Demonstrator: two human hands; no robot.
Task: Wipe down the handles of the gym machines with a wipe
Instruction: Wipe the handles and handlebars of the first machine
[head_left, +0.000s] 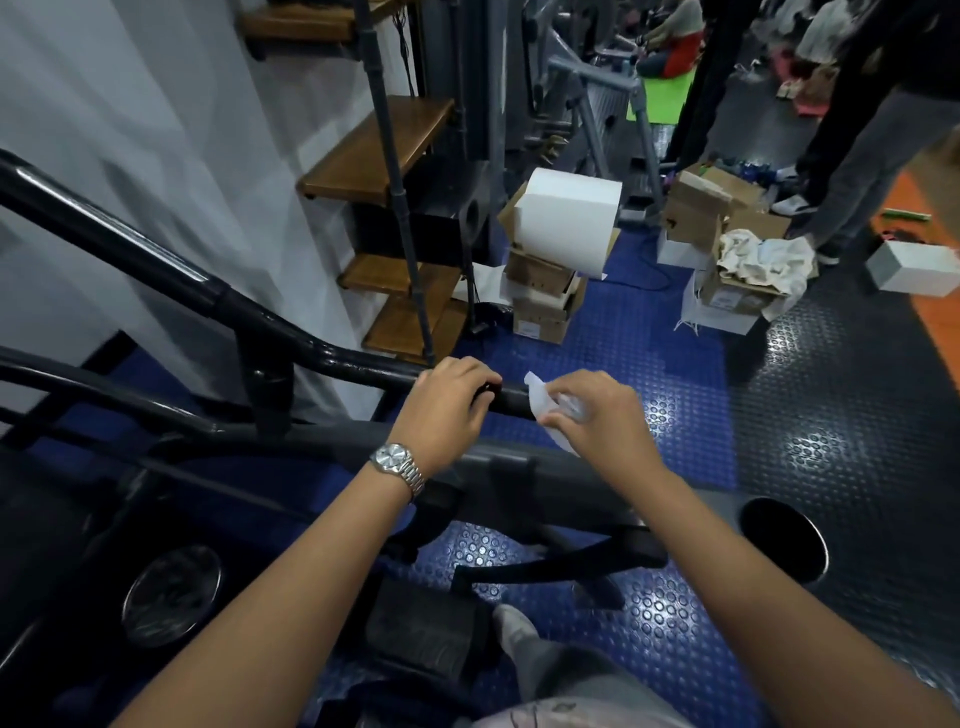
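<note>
Pinching wipe (539, 404) on handle (511, 399) (right hand (602, 421))

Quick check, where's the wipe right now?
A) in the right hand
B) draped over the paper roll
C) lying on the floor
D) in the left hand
A: the right hand holds the white wipe at the end of the black handle, while the left hand, the one with the watch, grips the handle bare.
</note>
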